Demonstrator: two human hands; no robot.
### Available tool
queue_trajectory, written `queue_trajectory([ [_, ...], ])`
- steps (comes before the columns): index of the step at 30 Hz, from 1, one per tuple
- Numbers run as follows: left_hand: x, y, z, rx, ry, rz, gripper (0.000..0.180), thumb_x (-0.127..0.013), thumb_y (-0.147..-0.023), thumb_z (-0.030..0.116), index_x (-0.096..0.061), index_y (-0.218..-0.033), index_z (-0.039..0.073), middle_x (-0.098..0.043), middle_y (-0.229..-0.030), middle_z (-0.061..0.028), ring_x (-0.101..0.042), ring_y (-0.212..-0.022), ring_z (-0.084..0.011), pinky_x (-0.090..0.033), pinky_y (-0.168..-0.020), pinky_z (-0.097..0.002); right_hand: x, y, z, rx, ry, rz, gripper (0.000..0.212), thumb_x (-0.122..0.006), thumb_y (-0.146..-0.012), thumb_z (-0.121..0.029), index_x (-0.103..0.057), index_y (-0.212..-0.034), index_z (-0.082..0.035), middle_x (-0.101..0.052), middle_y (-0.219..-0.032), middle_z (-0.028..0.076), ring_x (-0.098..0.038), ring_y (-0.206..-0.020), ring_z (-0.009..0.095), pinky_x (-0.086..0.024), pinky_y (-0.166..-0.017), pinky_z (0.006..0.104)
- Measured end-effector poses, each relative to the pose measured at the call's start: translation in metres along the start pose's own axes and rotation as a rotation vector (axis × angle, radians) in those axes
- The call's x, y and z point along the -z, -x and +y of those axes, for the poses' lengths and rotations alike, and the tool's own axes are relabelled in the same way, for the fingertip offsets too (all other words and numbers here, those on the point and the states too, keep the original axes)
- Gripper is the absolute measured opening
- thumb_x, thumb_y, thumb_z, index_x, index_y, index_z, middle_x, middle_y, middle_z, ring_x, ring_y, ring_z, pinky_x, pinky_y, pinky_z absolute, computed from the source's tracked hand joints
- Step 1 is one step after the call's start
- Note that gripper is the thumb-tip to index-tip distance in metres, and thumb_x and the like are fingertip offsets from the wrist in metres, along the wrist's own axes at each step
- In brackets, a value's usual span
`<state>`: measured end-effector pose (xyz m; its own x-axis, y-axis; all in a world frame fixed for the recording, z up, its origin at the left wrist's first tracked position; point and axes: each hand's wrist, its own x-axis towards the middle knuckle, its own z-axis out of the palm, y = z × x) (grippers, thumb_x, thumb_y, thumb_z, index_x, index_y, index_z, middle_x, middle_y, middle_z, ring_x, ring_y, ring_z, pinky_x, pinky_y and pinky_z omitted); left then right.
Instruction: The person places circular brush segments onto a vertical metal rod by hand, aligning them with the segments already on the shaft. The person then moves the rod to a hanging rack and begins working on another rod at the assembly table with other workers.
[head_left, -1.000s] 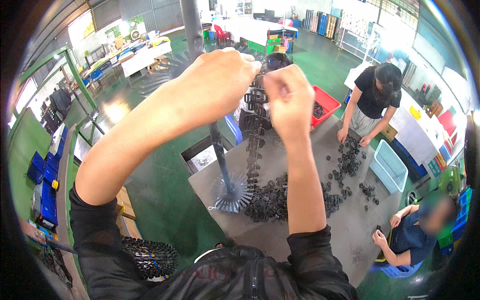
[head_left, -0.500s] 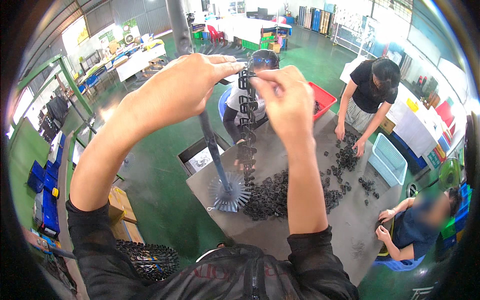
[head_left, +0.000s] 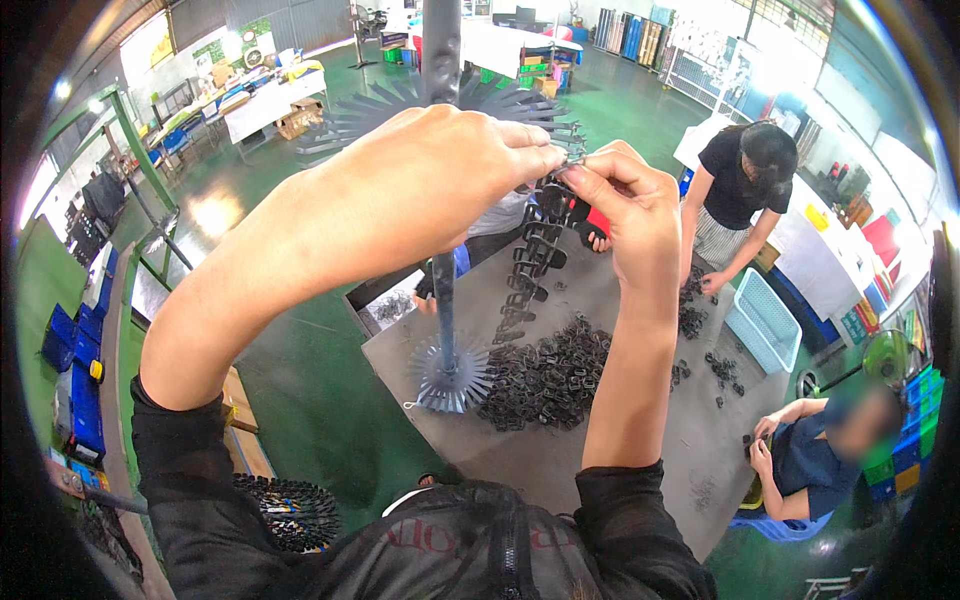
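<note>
In front of me hangs a strand of black plastic clips (head_left: pixel 538 250), its lower end above the grey table (head_left: pixel 640 470). At its top my left hand (head_left: pixel 455 165) is closed, fingertips pinching the strand beside the rim of a slotted metal disc (head_left: pixel 350 125). Thumb and fingers of my right hand (head_left: pixel 640 205) pinch the same upper end from the right. Exactly what lies between the fingertips is partly hidden. The disc sits on an upright metal pole (head_left: pixel 441 55), which has a smaller slotted disc (head_left: pixel 450 375) lower down.
Loose black clips (head_left: pixel 555 375) lie heaped on the table. A co-worker (head_left: pixel 745 185) handles clips at the far right, near a light-blue basket (head_left: pixel 763 320); another (head_left: pixel 825 455) sits at the right. A third person is mostly hidden behind my hands. Cardboard boxes (head_left: pixel 250 450) stand lower left.
Both my hands have moved right with the top of the strand, which now hangs slanting. The pole and upper disc appear further right, with the disc more visible.
</note>
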<state>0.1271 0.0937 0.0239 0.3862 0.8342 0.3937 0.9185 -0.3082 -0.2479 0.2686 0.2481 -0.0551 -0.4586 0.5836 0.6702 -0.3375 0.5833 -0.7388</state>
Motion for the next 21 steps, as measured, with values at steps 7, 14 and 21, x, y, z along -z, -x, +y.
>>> queue_trajectory([
  [7, 0.000, 0.009, -0.023, 0.027, -0.039, 0.000, 0.057, -0.052, -0.073, -0.010, -0.054, -0.129, 0.005, -0.056, -0.129, -0.0176, -0.055, -0.116, -0.0355, -0.046, -0.099, -0.0411, 0.071, 0.024, 0.015, -0.077, 0.240, 0.189, 0.012, -0.071, -0.077, -0.011, -0.073, -0.082, -0.001, -0.066, -0.080, 0.006, -0.059, -0.074, 0.013, -0.043, -0.072, 0.0250],
  [14, 0.005, 0.024, -0.033, 0.005, 0.077, -0.003, 0.063, -0.056, -0.076, -0.010, -0.050, -0.135, 0.012, -0.054, -0.133, -0.0123, -0.053, -0.120, -0.0329, -0.045, -0.100, -0.0400, 0.064, 0.010, 0.017, -0.077, 0.774, 0.173, 0.021, -0.073, -0.077, -0.021, -0.073, -0.093, -0.006, -0.066, -0.086, 0.012, -0.064, -0.078, 0.021, -0.049, -0.073, 0.0337],
  [21, 0.012, 0.024, -0.028, -0.010, 0.099, -0.037, 0.062, -0.062, -0.077, -0.002, -0.048, -0.135, 0.010, -0.049, -0.138, -0.0127, -0.050, -0.123, -0.0329, -0.044, -0.100, -0.0404, -0.023, -0.005, 0.000, 0.196, 0.341, 0.117, 0.012, -0.074, -0.078, -0.012, -0.072, -0.085, -0.002, -0.062, -0.075, 0.007, -0.054, -0.063, 0.014, -0.043, -0.059, 0.0281],
])
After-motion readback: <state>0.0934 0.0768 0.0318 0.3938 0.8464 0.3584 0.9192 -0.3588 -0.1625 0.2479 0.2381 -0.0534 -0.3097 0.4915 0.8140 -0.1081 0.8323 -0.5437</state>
